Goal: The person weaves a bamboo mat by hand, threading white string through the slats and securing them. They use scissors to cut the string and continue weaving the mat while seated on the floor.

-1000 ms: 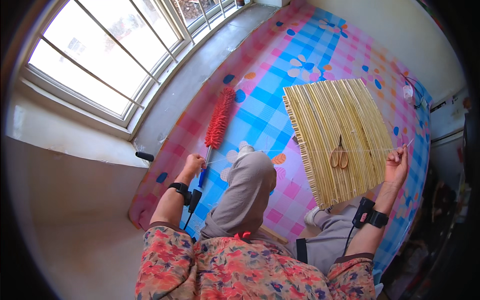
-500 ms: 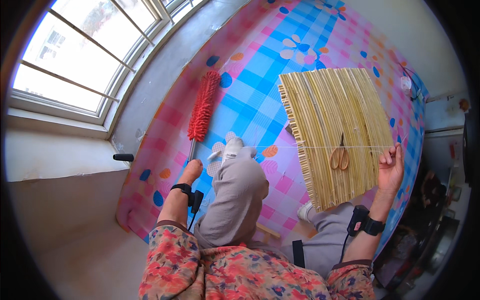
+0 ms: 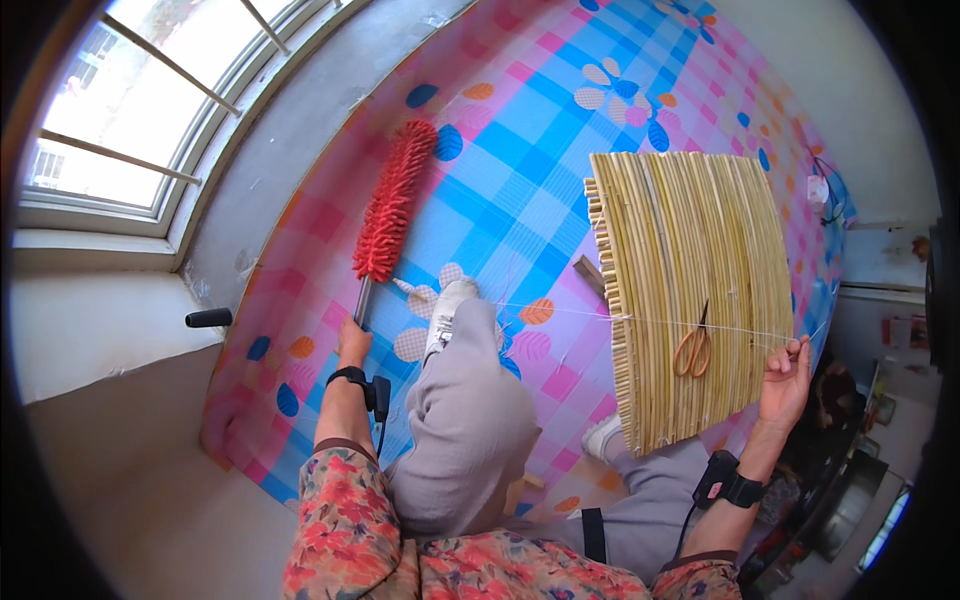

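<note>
Barred window (image 3: 140,105), grey sill (image 3: 285,140) alongside; black cylinder (image 3: 208,318) below.

you are in what looks like a home: a pink-and-blue checked, flower-printed covering (image 3: 520,190) spreads before you, beside a white-framed window (image 3: 140,110) with metal bars, a broad grey sill (image 3: 308,112) and plain pale walls (image 3: 110,440).

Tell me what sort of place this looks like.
Indoors, most likely a room in a home: there's a barred window, a pale wall below it, and a bright checked sheet with flower shapes spread wide.
</note>
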The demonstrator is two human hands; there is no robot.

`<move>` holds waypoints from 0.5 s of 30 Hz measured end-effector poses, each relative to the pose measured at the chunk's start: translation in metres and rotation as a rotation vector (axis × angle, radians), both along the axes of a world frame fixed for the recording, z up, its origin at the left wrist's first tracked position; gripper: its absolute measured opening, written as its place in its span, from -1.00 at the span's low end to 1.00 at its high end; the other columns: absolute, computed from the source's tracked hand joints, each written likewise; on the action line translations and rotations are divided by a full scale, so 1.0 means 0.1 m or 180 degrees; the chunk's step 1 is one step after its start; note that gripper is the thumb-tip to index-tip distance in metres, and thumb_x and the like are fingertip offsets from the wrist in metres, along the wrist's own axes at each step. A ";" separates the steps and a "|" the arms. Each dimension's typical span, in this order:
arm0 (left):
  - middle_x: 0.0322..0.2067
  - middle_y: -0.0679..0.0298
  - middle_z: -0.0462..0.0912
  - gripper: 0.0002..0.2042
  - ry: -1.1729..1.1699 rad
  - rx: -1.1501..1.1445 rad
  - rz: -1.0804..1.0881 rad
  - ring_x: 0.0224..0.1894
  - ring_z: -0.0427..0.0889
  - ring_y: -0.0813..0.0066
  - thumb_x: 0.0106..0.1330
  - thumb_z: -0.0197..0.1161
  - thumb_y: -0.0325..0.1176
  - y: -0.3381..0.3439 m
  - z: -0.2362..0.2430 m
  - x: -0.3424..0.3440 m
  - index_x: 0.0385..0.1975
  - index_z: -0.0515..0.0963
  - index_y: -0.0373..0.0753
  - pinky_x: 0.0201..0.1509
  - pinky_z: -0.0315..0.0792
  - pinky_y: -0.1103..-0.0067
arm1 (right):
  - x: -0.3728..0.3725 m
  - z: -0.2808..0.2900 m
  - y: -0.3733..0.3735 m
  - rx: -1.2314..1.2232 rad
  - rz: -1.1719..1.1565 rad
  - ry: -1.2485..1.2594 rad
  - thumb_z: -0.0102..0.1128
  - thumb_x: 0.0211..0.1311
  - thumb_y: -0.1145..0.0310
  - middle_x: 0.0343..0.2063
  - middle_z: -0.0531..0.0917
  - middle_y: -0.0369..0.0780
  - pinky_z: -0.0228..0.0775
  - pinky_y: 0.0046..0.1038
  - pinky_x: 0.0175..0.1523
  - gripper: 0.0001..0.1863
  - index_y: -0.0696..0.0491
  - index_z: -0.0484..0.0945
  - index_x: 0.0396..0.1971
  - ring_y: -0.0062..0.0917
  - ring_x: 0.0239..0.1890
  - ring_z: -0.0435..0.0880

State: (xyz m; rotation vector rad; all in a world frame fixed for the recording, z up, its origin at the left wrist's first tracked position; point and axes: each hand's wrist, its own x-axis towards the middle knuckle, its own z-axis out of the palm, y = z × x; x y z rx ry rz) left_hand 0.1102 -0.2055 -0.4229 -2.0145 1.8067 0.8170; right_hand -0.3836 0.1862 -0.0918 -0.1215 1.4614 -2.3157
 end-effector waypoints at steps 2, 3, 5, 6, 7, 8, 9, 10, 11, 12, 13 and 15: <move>0.01 0.07 0.42 -0.61 -0.0136 -0.0170 -0.0107 0.09 0.40 0.06 0.08 0.17 -0.43 0.09 -0.03 0.00 -0.04 0.35 -0.21 0.02 0.30 0.06 | 0.04 -0.01 -0.08 0.0141 0.0019 -0.0005 0.00 0.32 0.36 -0.42 0.49 -0.33 0.20 -0.64 -0.43 -0.83 0.08 0.46 -0.17 -0.69 -0.54 0.32; -0.09 0.06 0.48 -0.72 -0.0180 -0.0533 -0.0250 -0.02 0.47 0.01 0.11 0.11 -0.48 0.15 -0.05 -0.02 -0.14 0.41 -0.23 -0.06 0.34 0.08 | 0.05 -0.01 -0.13 0.0201 0.0029 -0.0007 0.01 0.32 0.35 -0.42 0.49 -0.33 0.19 -0.65 -0.43 -0.83 0.07 0.46 -0.17 -0.70 -0.53 0.32; -0.15 0.06 0.51 -0.77 -0.0312 -0.0488 -0.0493 -0.09 0.51 -0.02 0.12 0.10 -0.48 0.20 -0.11 -0.03 -0.19 0.44 -0.23 -0.10 0.35 0.08 | 0.09 -0.03 -0.21 0.0285 0.0060 -0.0059 0.01 0.31 0.35 -0.42 0.49 -0.34 0.19 -0.65 -0.43 -0.84 0.06 0.46 -0.17 -0.70 -0.54 0.32; -0.18 0.07 0.53 -0.79 -0.0376 -0.0461 -0.0615 -0.12 0.52 -0.04 0.12 0.09 -0.48 0.22 -0.14 -0.03 -0.22 0.46 -0.24 -0.12 0.36 0.08 | 0.12 -0.03 -0.24 0.0331 0.0074 -0.0084 0.02 0.31 0.35 -0.43 0.49 -0.34 0.19 -0.65 -0.43 -0.84 0.06 0.46 -0.17 -0.70 -0.54 0.31; -0.26 0.04 0.57 -0.79 -0.0253 -0.0739 -0.0791 -0.19 0.55 -0.04 0.12 0.10 -0.46 0.24 -0.16 0.01 -0.22 0.47 -0.25 -0.14 0.39 0.12 | 0.13 -0.03 -0.27 0.0336 0.0066 -0.0092 0.02 0.31 0.35 -0.43 0.49 -0.34 0.19 -0.65 -0.43 -0.84 0.06 0.46 -0.18 -0.70 -0.54 0.32; -0.27 0.02 0.57 -0.79 -0.0118 -0.0768 -0.0720 -0.20 0.55 -0.04 0.12 0.09 -0.47 0.25 -0.16 0.08 -0.22 0.47 -0.26 -0.14 0.40 0.14 | 0.14 -0.03 -0.31 0.0342 0.0058 -0.0101 0.02 0.31 0.35 -0.44 0.49 -0.34 0.19 -0.65 -0.43 -0.84 0.06 0.47 -0.18 -0.70 -0.54 0.32; -0.29 -0.01 0.57 -0.79 0.0055 -0.0808 -0.0669 -0.20 0.55 -0.04 0.11 0.09 -0.47 0.24 -0.14 0.19 -0.22 0.48 -0.27 -0.14 0.40 0.15 | 0.16 -0.02 -0.34 0.0341 0.0047 -0.0107 0.02 0.31 0.35 -0.44 0.49 -0.34 0.19 -0.64 -0.43 -0.85 0.05 0.47 -0.19 -0.69 -0.54 0.32; -0.30 -0.04 0.57 -0.78 0.0246 -0.0879 -0.0633 -0.21 0.55 -0.04 0.11 0.08 -0.48 0.20 -0.11 0.30 -0.23 0.48 -0.28 -0.14 0.40 0.16 | 0.18 -0.01 -0.36 0.0329 0.0074 -0.0112 0.03 0.31 0.34 -0.44 0.49 -0.34 0.19 -0.64 -0.43 -0.85 0.05 0.47 -0.20 -0.69 -0.54 0.32; -0.32 -0.09 0.56 -0.79 0.0205 -0.0906 -0.0683 -0.24 0.55 -0.06 0.09 0.07 -0.50 0.14 -0.06 0.46 -0.25 0.50 -0.30 -0.16 0.42 0.19 | 0.20 0.01 -0.38 0.0307 0.0103 -0.0120 0.03 0.31 0.34 -0.45 0.49 -0.34 0.20 -0.64 -0.42 -0.85 0.06 0.47 -0.20 -0.69 -0.54 0.33; -0.32 -0.10 0.56 -0.80 0.0099 -0.0847 -0.0784 -0.25 0.54 -0.09 0.08 0.07 -0.51 0.08 0.02 0.65 -0.29 0.51 -0.31 -0.18 0.42 0.19 | 0.23 0.03 -0.40 0.0280 0.0133 -0.0135 0.03 0.31 0.34 -0.45 0.49 -0.34 0.20 -0.64 -0.42 -0.85 0.06 0.48 -0.21 -0.69 -0.54 0.33; -0.33 -0.10 0.55 -0.82 0.0012 -0.0850 -0.0913 -0.26 0.54 -0.11 0.07 0.06 -0.53 0.03 0.11 0.82 -0.32 0.52 -0.32 -0.20 0.42 0.18 | 0.27 0.05 -0.43 0.0274 0.0146 -0.0091 0.04 0.30 0.34 -0.45 0.49 -0.34 0.20 -0.64 -0.43 -0.85 0.06 0.48 -0.22 -0.69 -0.55 0.33; -0.35 -0.12 0.55 -0.82 0.0229 -0.1098 -0.0578 -0.22 0.53 -0.11 0.11 0.02 -0.56 -0.05 0.32 1.14 -0.33 0.54 -0.33 -0.16 0.45 0.22 | 0.35 0.10 -0.49 0.0266 0.0142 0.0005 0.05 0.29 0.34 -0.46 0.49 -0.34 0.20 -0.63 -0.44 -0.86 0.06 0.48 -0.23 -0.69 -0.56 0.33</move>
